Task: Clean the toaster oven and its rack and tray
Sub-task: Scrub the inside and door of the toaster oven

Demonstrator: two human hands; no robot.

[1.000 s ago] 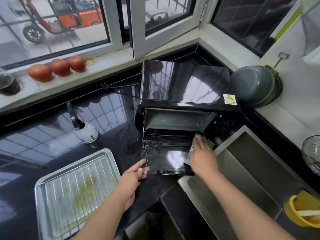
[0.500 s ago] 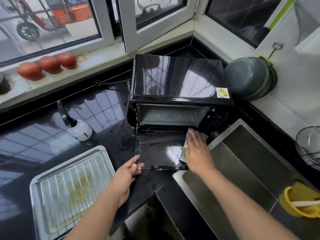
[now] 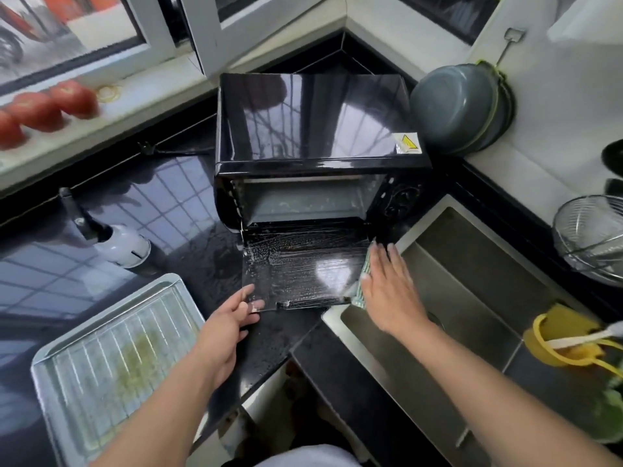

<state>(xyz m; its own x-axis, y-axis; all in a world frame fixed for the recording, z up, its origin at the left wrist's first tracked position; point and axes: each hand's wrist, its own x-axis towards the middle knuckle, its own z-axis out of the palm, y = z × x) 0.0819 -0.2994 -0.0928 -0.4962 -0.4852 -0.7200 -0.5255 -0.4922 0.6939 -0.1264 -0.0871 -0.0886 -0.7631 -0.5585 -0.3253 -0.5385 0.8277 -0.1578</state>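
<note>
head view: the black toaster oven sits on the counter beside the sink, its door down and soapy. left hand pinches the door's front corner; right hand, fingers flat, presses a green cloth at its right edge. rack and tray wait left. hard pressing could strain the hinges, or suds could reach the knobs.

Lighting: daylight, entering through windows along the upper frame; interior moderately bright. Glare: pale window-grid reflections on black countertop and toaster oven top; white hotspot on lowered oven door. Blur: motion smear at upper left, tomatoes soft. Distortion: wide-angle bowing toward the edges. Shadows: soft, faint.
</note>
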